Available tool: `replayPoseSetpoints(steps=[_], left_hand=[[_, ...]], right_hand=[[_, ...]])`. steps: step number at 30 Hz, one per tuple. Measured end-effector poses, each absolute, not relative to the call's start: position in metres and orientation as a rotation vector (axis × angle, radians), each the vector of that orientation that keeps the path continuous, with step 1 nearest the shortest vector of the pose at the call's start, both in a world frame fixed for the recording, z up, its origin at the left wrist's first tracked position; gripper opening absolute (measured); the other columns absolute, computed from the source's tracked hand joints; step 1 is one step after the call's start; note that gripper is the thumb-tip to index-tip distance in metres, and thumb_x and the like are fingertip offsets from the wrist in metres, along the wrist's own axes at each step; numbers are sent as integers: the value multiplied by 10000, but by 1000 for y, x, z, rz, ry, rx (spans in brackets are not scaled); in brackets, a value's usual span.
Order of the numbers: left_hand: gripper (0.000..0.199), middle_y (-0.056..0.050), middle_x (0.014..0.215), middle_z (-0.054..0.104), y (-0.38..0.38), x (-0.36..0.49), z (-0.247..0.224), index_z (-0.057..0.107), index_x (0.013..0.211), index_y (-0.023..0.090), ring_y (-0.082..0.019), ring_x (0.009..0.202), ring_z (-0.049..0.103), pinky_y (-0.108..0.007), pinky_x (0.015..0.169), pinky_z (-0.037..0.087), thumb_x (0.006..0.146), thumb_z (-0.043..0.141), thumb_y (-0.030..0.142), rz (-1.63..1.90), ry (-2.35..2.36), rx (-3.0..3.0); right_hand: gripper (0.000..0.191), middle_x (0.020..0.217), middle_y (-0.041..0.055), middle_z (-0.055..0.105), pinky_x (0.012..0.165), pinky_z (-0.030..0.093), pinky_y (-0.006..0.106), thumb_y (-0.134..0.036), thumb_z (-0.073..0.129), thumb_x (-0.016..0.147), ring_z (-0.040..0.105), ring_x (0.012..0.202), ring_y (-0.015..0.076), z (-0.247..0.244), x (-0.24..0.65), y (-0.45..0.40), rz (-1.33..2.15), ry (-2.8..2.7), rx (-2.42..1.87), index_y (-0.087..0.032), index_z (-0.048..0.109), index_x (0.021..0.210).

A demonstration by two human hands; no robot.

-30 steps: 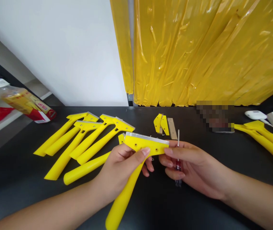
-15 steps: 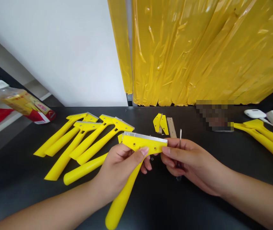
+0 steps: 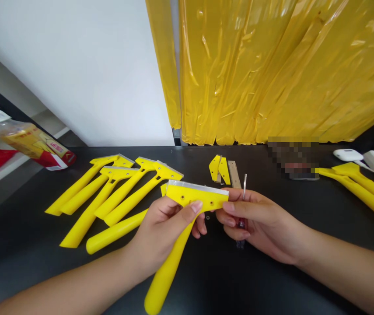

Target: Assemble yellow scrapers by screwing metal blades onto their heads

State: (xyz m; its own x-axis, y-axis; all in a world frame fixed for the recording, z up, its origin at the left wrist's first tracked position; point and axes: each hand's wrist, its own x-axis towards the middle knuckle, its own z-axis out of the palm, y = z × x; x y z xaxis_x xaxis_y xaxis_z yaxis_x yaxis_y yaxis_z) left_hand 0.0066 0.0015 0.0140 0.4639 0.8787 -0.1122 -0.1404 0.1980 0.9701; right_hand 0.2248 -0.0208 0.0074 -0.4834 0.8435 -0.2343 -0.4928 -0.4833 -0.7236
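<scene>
My left hand (image 3: 160,227) is closed on a yellow scraper (image 3: 171,264), with the thumb lying across its head. The scraper's handle slants down toward me, and a metal blade edge runs along the top of the head. Two small holes show in the head's face. My right hand (image 3: 268,223) has its thumb and index finger at the right end of the head. Its other fingers curl around a screwdriver (image 3: 245,188), whose thin shaft points up; the handle is partly hidden. A small nut (image 3: 207,217) lies on the black table between the hands.
Several yellow scrapers (image 3: 85,210) lie to the left. Behind my hands are yellow cover plates (image 3: 223,170) and a metal blade pack (image 3: 234,173). More yellow handles (image 3: 364,188) lie right, near a white case (image 3: 348,155). A drink bottle (image 3: 39,142) stands tilted in view at left.
The screwdriver has shifted slightly left and its tip a little higher within my right hand. Both hands and the scraper stay nearly in place.
</scene>
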Motion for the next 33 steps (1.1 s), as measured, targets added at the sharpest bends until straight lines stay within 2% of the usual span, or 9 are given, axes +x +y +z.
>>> replayPoseSetpoints(steps=[10, 20, 28, 33], left_hand=[[258, -40, 721, 736, 1, 4, 14, 763, 863, 152, -161, 652, 672, -271, 634, 549, 979, 742, 381, 829, 815, 1169], [247, -35, 715, 737, 2, 7, 14, 770, 866, 159, -160, 651, 675, -268, 642, 557, 973, 750, 381, 831, 823, 1163], [253, -33, 702, 732, 3, 7, 12, 751, 836, 155, -152, 643, 675, -247, 625, 560, 971, 757, 369, 808, 817, 1143], [276, -42, 754, 736, 3, 10, 14, 755, 866, 144, -160, 660, 693, -253, 603, 588, 953, 780, 404, 771, 833, 1019]], right_hand=[[144, 784, 2, 521, 541, 239, 242, -251, 823, 906, 341, 638, 90, 9, 223, -19, 1980, -757, -767, -141, 734, 935], [264, 716, -18, 548, 536, 292, 258, -335, 848, 886, 382, 602, 112, 4, 224, -18, 1754, -949, -861, -205, 777, 1105], [312, 878, -8, 605, 573, 358, 247, -274, 768, 956, 480, 679, 113, 1, 226, -19, 1619, -1106, -851, -280, 745, 1267], [302, 903, -13, 638, 650, 417, 253, -233, 756, 964, 522, 737, 118, 5, 223, -17, 1539, -1157, -860, -288, 737, 1261]])
